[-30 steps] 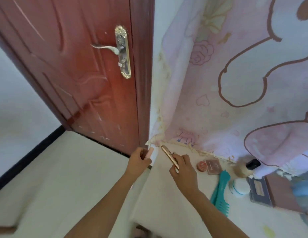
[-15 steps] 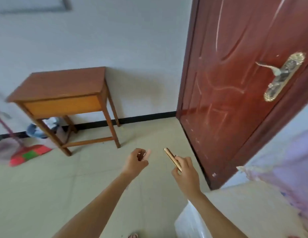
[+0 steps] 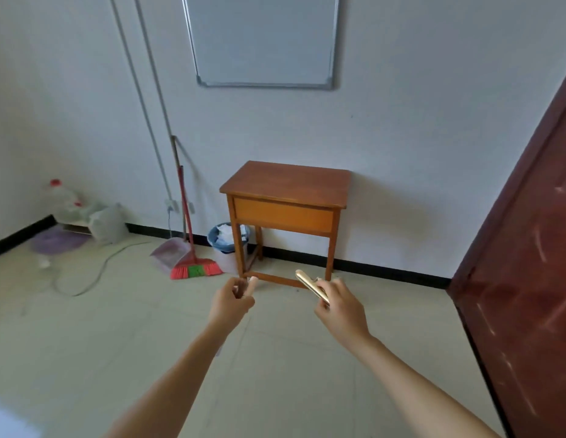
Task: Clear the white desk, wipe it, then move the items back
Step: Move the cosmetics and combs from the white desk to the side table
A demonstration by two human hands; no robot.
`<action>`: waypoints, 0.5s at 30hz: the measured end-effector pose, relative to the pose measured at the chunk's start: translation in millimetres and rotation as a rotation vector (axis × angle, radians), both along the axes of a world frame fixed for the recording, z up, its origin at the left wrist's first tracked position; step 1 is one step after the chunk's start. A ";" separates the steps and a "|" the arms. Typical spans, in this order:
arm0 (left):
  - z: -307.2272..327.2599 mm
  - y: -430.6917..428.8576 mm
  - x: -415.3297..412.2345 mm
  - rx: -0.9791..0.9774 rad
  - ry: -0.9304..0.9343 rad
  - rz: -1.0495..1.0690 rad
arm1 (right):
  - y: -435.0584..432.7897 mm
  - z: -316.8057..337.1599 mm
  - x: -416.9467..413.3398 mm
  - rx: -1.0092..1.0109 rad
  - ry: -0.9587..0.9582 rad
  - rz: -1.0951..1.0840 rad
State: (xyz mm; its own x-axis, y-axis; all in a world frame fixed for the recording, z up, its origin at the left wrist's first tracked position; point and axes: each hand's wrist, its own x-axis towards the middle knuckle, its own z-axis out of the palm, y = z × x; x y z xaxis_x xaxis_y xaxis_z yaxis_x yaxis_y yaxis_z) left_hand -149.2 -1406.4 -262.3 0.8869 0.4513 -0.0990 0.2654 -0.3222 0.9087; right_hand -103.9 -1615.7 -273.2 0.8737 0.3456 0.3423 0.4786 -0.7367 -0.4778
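My right hand (image 3: 341, 306) grips a slim gold-coloured bar-shaped item (image 3: 310, 286) that sticks out up and to the left of the fingers. My left hand (image 3: 231, 300) is curled round a small pale pink item (image 3: 252, 281), of which only the tip shows above the fingers. Both hands are held out over the tiled floor, in front of a small brown wooden table (image 3: 286, 186) standing against the white wall. The white desk is out of view.
A dark red door (image 3: 525, 279) stands open on the right. Left of the wooden table are a blue waste bin (image 3: 223, 240), a red broom (image 3: 193, 267) with a dustpan, a loose cable on the floor, and bags and bottles in the corner. A whiteboard (image 3: 262, 39) hangs above.
The view has swung left, away from the white desk and past the door, to the wooden table. Both hands have kept hold of their items.
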 end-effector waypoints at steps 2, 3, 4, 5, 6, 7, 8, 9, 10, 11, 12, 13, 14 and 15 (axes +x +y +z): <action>11.0 40.2 -9.1 0.016 -0.065 0.042 | 38.4 8.7 0.7 -0.026 -0.051 0.039; 14.9 58.0 -13.4 0.023 -0.089 0.054 | 54.8 12.9 0.2 -0.027 -0.069 0.047; 17.4 73.9 -17.4 0.026 -0.097 0.060 | 68.9 16.8 -0.8 -0.019 -0.079 0.049; 18.9 87.7 -21.1 0.027 -0.092 0.067 | 80.9 20.3 -2.0 -0.011 -0.080 0.048; 19.6 100.3 -23.8 0.022 -0.087 0.077 | 91.8 24.0 -2.9 -0.010 -0.079 0.050; 19.8 111.8 -25.8 0.013 -0.087 0.086 | 101.2 27.3 -3.5 -0.017 -0.085 0.056; 19.9 121.4 -26.6 0.003 -0.091 0.094 | 109.7 30.3 -2.8 -0.027 -0.099 0.065; 19.7 130.2 -26.7 -0.007 -0.098 0.104 | 117.6 33.4 -1.3 -0.034 -0.110 0.075; 19.1 138.5 -26.5 -0.016 -0.106 0.114 | 125.3 36.2 1.3 -0.044 -0.117 0.085; 18.4 145.8 -26.2 -0.025 -0.114 0.125 | 133.1 38.7 4.5 -0.061 -0.125 0.096; 17.9 152.5 -26.0 -0.035 -0.120 0.135 | 141.0 40.5 7.9 -0.082 -0.137 0.110; 17.6 158.9 -25.2 -0.047 -0.122 0.145 | 149.5 42.2 11.9 -0.102 -0.142 0.126; 17.7 165.4 -23.5 -0.057 -0.121 0.154 | 158.1 43.3 16.4 -0.114 -0.142 0.142; 18.9 171.2 -20.5 -0.061 -0.122 0.160 | 166.8 44.0 21.1 -0.122 -0.145 0.157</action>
State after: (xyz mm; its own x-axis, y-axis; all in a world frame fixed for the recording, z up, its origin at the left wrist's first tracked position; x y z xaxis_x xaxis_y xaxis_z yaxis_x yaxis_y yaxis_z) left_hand -169.7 -1235.2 -243.4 0.8116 0.5836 -0.0270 0.1959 -0.2284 0.9536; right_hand -82.8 -1448.9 -229.2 0.7508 0.5201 0.4073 0.6490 -0.6956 -0.3081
